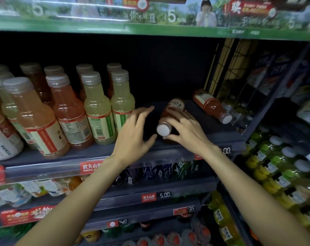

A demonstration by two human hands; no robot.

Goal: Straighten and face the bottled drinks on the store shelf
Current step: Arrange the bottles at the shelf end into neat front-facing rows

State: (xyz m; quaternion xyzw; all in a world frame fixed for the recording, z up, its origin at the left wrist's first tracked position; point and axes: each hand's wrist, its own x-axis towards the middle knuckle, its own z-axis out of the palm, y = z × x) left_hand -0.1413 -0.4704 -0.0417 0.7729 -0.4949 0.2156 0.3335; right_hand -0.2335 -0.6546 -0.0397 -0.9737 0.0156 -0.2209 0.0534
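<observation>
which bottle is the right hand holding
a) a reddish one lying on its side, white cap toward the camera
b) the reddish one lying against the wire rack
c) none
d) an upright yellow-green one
a: the right hand curls over a reddish bottle lying on the shelf with its white cap toward the camera; the left hand is open beside it.

We see upright clear plastic juice bottles [97,110] standing in rows on the left of the dark metal shelf [195,144], a reddish plastic bottle [170,118] lying cap-forward to their right beneath our right hand [186,128], and another toppled reddish bottle [211,105] further right, behind.
</observation>
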